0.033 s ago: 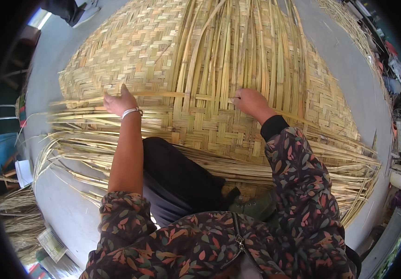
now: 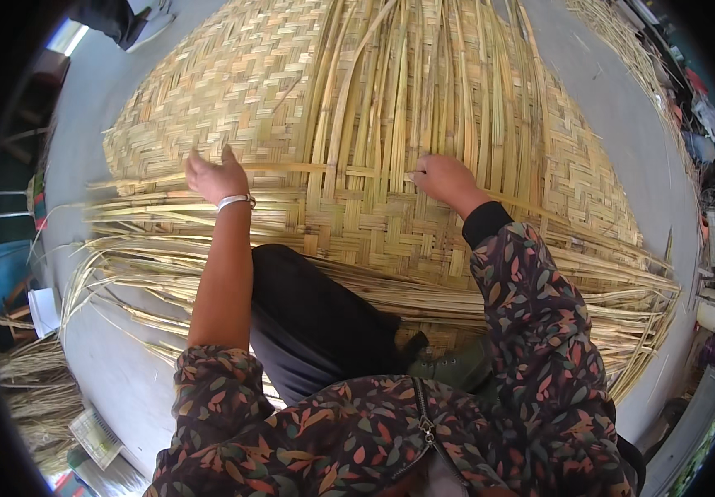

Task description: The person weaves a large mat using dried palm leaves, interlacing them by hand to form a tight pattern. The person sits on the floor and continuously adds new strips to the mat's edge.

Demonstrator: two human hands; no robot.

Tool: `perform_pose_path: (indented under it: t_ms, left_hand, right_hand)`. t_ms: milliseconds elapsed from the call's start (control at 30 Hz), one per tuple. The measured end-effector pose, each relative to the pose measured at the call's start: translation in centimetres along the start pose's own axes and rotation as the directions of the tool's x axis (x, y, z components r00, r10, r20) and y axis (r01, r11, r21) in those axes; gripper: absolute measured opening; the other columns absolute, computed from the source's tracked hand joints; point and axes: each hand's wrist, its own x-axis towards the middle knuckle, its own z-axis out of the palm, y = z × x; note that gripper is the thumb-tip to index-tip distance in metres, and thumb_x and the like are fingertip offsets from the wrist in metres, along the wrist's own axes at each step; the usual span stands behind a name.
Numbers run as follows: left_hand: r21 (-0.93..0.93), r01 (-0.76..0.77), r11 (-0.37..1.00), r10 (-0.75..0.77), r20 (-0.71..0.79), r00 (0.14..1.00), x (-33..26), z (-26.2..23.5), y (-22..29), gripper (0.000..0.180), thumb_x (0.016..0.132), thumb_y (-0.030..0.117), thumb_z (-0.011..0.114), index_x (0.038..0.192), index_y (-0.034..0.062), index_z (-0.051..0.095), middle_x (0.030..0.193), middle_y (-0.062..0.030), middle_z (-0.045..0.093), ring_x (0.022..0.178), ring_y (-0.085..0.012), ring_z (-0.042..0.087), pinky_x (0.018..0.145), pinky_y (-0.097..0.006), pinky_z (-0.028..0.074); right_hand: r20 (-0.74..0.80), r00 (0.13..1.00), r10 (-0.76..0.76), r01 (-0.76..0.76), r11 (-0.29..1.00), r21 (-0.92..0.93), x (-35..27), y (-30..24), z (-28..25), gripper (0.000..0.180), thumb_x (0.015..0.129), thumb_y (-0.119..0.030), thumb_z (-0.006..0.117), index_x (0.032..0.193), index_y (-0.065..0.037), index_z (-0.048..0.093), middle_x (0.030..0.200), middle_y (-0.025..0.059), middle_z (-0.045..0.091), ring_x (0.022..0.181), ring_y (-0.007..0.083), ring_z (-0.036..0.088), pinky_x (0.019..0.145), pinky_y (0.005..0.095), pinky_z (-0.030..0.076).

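A large woven mat (image 2: 208, 124) of flat, yellowish split-cane strips lies in front of me. Several long loose strips (image 2: 382, 91) run up its middle from the weave. One crosswise strip (image 2: 287, 167) passes under and over them, from beside my left hand toward my right. My left hand (image 2: 217, 178) is at the mat's left part, thumb and fingers apart, near the strip's left stretch. The fingers of my right hand (image 2: 447, 180) are pinched at the crosswise strip, right of the middle. Part of that strip is hidden by this hand.
Bundles of loose strip ends (image 2: 142, 248) fan out to the left and right of my knees. My dark-trousered leg (image 2: 316, 323) and a green shoe (image 2: 453, 369) rest at the near part. Another person's foot (image 2: 150, 29) stands at the far left. Stacked straw (image 2: 38, 398) lies left.
The thumb and fingers of my left hand have spread slightly farther apart. My right hand has shifted very slightly to the left and away from me.
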Motion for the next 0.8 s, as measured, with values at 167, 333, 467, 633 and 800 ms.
perform_pose_path:
  t_ms: [167,333,467,633,800]
  left_hand:
    - [-0.224,-0.644,0.731,0.609,0.640,0.469,-2.5,-2.6,3.4,0.028,0.086,0.037,0.057,0.097,0.0119,0.063,0.101,-0.0095,0.064,0.096,-0.0273,0.058,0.084,-0.040,0.045]
    - [-0.222,-0.540,0.812,0.388,0.896,0.215,-0.7,-2.3,6.2,0.038,0.088,0.046,0.050,0.090,0.0102,0.062,0.094,-0.0144,0.065,0.093,-0.0305,0.060,0.085,-0.043,0.044]
    - [-0.245,-0.597,0.764,0.376,0.921,0.103,-0.2,-2.9,6.4,0.038,0.087,0.046,0.051,0.089,0.0100,0.062,0.086,-0.0144,0.064,0.086,-0.0324,0.060,0.078,-0.043,0.047]
    - [-0.353,-0.619,0.701,0.514,0.853,0.096,-0.9,-3.9,4.9,0.034,0.085,0.041,0.057,0.074,0.0087,0.060,0.077,-0.0108,0.061,0.078,-0.0302,0.059,0.069,-0.042,0.046]
    - [-0.422,-0.760,0.495,0.787,0.588,0.186,-3.2,-4.4,5.5,0.018,0.084,0.025,0.059,0.091,0.0095,0.064,0.099,-0.0082,0.060,0.095,-0.0265,0.056,0.081,-0.039,0.047]
  right_hand:
    - [0.002,1.000,0.010,-0.010,1.000,0.015,-0.2,-1.1,-0.1,0.029,0.082,-0.031,0.058,0.091,-0.004,0.066,0.093,0.0167,0.064,0.089,0.0349,0.061,0.077,0.0448,0.048]
    - [-0.028,0.999,-0.015,0.014,0.999,-0.034,-0.1,-0.8,0.6,0.024,0.079,-0.023,0.056,0.090,-0.004,0.066,0.094,0.0176,0.064,0.090,0.0350,0.061,0.078,0.0445,0.049]
    - [0.030,0.999,-0.026,0.028,0.997,-0.067,-1.2,-1.8,0.5,0.021,0.079,-0.018,0.054,0.089,-0.004,0.067,0.094,0.0180,0.064,0.089,0.0350,0.061,0.077,0.0449,0.049]
    - [0.048,0.999,-0.011,0.014,0.998,-0.064,-2.2,-2.6,0.3,0.020,0.078,-0.013,0.053,0.089,-0.004,0.068,0.095,0.0182,0.065,0.090,0.0340,0.062,0.077,0.0438,0.050]
    - [0.078,0.997,0.006,0.004,0.993,-0.119,-0.5,-0.9,2.1,0.024,0.083,-0.031,0.056,0.086,-0.009,0.065,0.089,0.0156,0.064,0.087,0.0347,0.061,0.075,0.0453,0.049]
